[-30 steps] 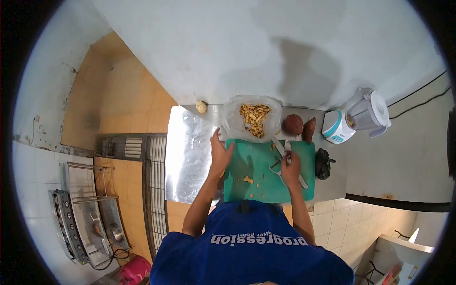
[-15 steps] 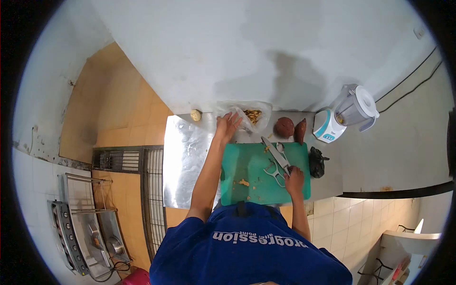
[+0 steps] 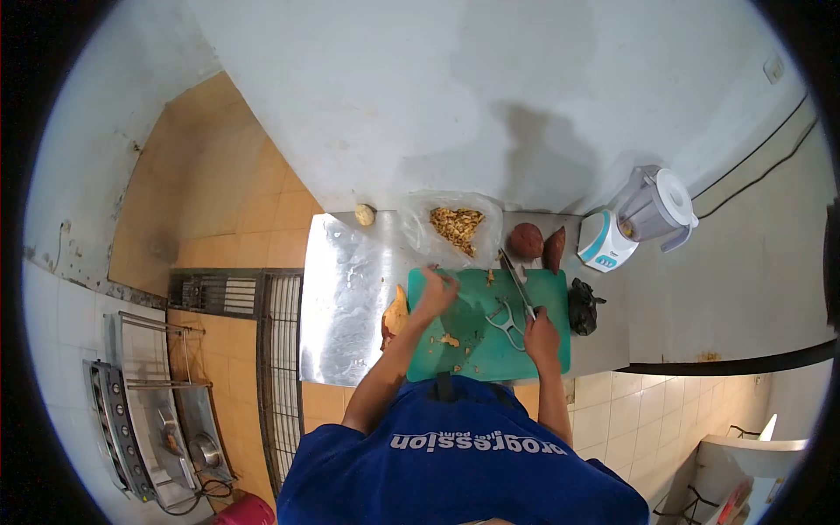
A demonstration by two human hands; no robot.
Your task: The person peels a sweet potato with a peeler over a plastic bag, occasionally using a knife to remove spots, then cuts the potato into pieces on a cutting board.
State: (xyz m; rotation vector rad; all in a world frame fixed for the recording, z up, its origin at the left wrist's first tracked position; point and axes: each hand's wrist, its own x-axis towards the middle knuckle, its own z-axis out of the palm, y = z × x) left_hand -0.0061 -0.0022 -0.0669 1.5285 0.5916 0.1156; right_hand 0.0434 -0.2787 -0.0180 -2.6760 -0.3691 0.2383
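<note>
My right hand point(image 3: 542, 334) is wrapped round the handle of a kitchen knife point(image 3: 518, 282), its blade pointing away over the green cutting board point(image 3: 477, 354). Close by on the board lies a pale Y-shaped peeler point(image 3: 506, 329). My left hand point(image 3: 437, 295), slightly blurred, hovers over the board's left part with fingers apart and nothing visible in them. Left of it, beside the board, rests a partly peeled sweet potato point(image 3: 395, 313), half covered by my forearm. Beyond the board, a clear plastic bag point(image 3: 420, 232) lies spread open with many small yellow-brown pieces point(image 3: 457, 227) in it.
Two unpeeled sweet potatoes, one round point(image 3: 526, 241) and one narrow point(image 3: 555, 250), lie behind the board. A blender point(image 3: 626, 223) stands at the right. A black plastic bag point(image 3: 584, 306) sits beside the board, and a small pale lump point(image 3: 364, 214) at the steel counter's point(image 3: 337, 297) back left.
My left hand has left the plastic bag and come back toward me over the board. The bag now lies wider open, showing more pieces. The knife has turned in my right hand.
</note>
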